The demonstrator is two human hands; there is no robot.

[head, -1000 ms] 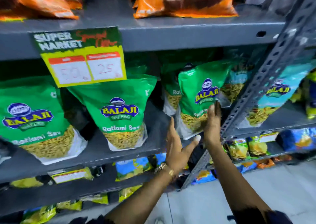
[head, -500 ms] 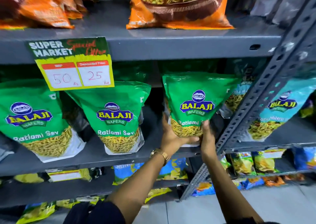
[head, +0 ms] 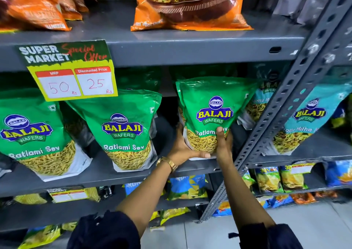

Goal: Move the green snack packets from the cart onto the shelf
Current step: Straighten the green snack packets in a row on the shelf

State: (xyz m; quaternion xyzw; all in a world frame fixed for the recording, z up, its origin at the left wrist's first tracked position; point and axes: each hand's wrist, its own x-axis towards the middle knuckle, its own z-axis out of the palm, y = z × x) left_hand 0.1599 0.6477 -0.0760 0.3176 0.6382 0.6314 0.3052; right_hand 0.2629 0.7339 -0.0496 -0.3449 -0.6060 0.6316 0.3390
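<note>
A green Balaji Ratlami Sev packet (head: 213, 104) stands upright on the grey middle shelf (head: 99, 176), at its right end. My left hand (head: 183, 148) cups its lower left corner and bottom edge. My right hand (head: 223, 145) presses on its lower right front. Two more green packets lean on the same shelf: one in the middle (head: 122, 129), one at the far left (head: 32, 132). Darker green packets stand behind them. The cart is out of view.
A slanted grey perforated upright (head: 282, 111) runs just right of my hands. Teal Balaji packets (head: 304, 119) sit beyond it. Orange packets (head: 190, 5) fill the shelf above. A special-offer price tag (head: 74, 77) hangs from the upper shelf edge. Small snack bags line lower shelves.
The packet was leaning back with my hands loose near it; both hands have since closed on its base and stood it upright, facing forward. The view has moved closer.
</note>
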